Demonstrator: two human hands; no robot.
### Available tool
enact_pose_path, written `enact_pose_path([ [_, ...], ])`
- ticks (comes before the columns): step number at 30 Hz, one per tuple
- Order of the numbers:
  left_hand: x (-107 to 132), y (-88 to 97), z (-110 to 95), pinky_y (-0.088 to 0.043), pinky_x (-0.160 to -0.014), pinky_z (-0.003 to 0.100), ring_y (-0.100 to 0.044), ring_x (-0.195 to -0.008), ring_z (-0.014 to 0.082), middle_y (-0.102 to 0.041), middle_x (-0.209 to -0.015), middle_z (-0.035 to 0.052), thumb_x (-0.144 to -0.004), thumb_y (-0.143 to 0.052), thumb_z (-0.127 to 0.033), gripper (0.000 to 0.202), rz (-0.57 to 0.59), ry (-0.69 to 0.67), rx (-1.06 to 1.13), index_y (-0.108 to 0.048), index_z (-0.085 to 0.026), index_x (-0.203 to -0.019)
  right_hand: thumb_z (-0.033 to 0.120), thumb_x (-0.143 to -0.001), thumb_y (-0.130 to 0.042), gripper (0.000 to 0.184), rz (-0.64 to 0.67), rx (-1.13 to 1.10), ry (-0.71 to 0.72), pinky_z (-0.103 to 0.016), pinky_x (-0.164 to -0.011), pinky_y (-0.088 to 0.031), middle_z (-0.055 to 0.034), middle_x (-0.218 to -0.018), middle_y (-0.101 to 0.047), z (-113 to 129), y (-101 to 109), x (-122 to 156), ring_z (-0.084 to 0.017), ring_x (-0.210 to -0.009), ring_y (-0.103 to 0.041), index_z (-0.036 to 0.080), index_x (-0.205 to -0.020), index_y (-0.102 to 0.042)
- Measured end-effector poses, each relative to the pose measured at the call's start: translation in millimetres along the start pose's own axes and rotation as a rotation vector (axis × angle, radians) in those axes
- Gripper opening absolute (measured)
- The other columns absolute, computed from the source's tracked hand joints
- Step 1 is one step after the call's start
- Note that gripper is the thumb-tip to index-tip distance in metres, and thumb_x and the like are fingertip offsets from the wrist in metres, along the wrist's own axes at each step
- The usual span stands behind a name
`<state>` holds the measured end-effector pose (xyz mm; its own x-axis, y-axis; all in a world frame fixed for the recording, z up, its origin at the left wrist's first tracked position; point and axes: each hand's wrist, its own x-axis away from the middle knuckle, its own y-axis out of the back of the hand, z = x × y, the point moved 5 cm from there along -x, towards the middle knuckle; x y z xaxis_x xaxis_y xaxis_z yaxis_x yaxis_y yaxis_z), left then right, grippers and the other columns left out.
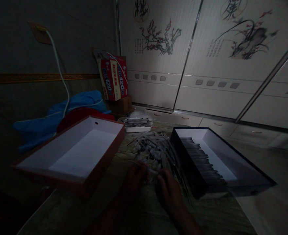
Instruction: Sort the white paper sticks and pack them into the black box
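Observation:
In dim light my left hand and my right hand are close together over the table, both with fingers closed. Between them stretches a thin, pale, pen-like piece; its exact kind is too dark to make out. A loose heap of slim clear tubes and dark-tipped parts lies just beyond my fingers. To the right, a black-edged box with a white inside holds a row of dark pen-like sticks along its left side.
On the left stands a reddish box lid with a bare white inside. Behind the heap is a white tray with a plastic bag of sticks. A blue cloth and a red carton are farther back, near sliding cabinet doors.

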<state>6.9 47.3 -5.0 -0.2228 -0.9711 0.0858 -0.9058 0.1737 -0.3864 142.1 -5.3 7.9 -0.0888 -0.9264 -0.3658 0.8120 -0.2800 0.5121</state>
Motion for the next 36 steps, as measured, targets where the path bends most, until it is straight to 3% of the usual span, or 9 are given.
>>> enact_pose_path([
  [5, 1.1, -1.5, 0.2, -0.038, -0.050, 0.022, -0.051, -0.048, 0.0104, -0.058, -0.053, -0.0032, -0.068, -0.066, -0.041, 0.028, 0.008, 0.000, -0.041, -0.059, -0.015, -0.077, 0.032, -0.090, -0.033, 0.029, -0.010, 0.087, 0.006, -0.023, -0.048, -0.038, -0.0001, -0.058, -0.055, -7.3, -2.4, 1.2, -0.014, -0.050, -0.053, 0.022, -0.069, -0.050],
  [10, -1.5, 2.2, 3.4, -0.039, -0.049, 0.022, -0.050, -0.047, 0.0098, -0.058, -0.053, -0.0038, -0.066, -0.067, -0.042, 0.030, -0.029, 0.009, 0.001, -0.058, -0.016, -0.076, 0.032, -0.091, -0.034, 0.019, 0.021, 0.015, -0.028, -0.023, -0.054, -0.043, -0.0011, -0.070, -0.059, -5.4, -3.8, 2.8, -0.015, -0.060, -0.058, 0.022, -0.089, -0.051],
  [15, -1.3, 1.3, 3.6, -0.039, -0.049, 0.023, -0.051, -0.047, 0.0104, -0.059, -0.053, -0.0031, -0.066, -0.067, -0.041, 0.030, 0.014, 0.015, -0.033, -0.059, -0.015, -0.077, 0.032, -0.092, -0.029, 0.029, 0.030, 0.061, -0.046, -0.024, -0.048, -0.039, -0.0002, -0.059, -0.056, -12.7, -7.3, 4.0, -0.015, -0.050, -0.054, 0.023, -0.077, -0.052],
  [21, -1.1, 4.2, 1.3, -0.039, -0.049, 0.023, -0.050, -0.047, 0.0104, -0.057, -0.054, -0.0040, -0.063, -0.069, -0.042, 0.032, -0.059, -0.002, -0.010, -0.058, -0.015, -0.076, 0.035, -0.091, -0.034, 0.024, 0.026, 0.018, -0.056, -0.023, -0.053, -0.042, -0.0027, -0.072, -0.063, -9.0, -2.3, 2.8, -0.016, -0.060, -0.060, 0.020, -0.096, -0.053],
  [27, 0.0, 0.4, 0.5, -0.037, -0.049, 0.023, -0.049, -0.047, 0.0102, -0.057, -0.052, -0.0034, -0.066, -0.067, -0.043, 0.031, -0.005, 0.004, -0.066, -0.059, -0.015, -0.075, 0.036, -0.091, -0.030, 0.030, -0.033, 0.054, -0.011, -0.025, -0.048, -0.040, -0.0014, -0.059, -0.058, -9.2, -1.4, 2.6, -0.016, -0.050, -0.055, 0.025, -0.075, -0.053],
  [33, -2.5, 4.0, 3.9, -0.039, -0.050, 0.023, -0.050, -0.048, 0.0109, -0.058, -0.053, -0.0030, -0.068, -0.065, -0.043, 0.030, -0.016, -0.012, -0.043, -0.060, -0.015, -0.076, 0.034, -0.091, -0.032, 0.023, 0.043, 0.070, -0.012, -0.024, -0.053, -0.042, -0.0023, -0.069, -0.061, -4.2, -2.9, 2.3, -0.016, -0.058, -0.059, 0.022, -0.088, -0.051],
  [36, -1.1, 2.6, 2.1, -0.039, -0.050, 0.023, -0.051, -0.049, 0.0110, -0.058, -0.053, -0.0022, -0.067, -0.066, -0.043, 0.029, -0.005, -0.011, -0.079, -0.060, -0.015, -0.075, 0.035, -0.091, -0.030, 0.027, 0.023, 0.094, 0.004, -0.025, -0.049, -0.040, -0.0024, -0.062, -0.059, -6.8, -3.9, 2.3, -0.017, -0.053, -0.057, 0.023, -0.080, -0.052],
])
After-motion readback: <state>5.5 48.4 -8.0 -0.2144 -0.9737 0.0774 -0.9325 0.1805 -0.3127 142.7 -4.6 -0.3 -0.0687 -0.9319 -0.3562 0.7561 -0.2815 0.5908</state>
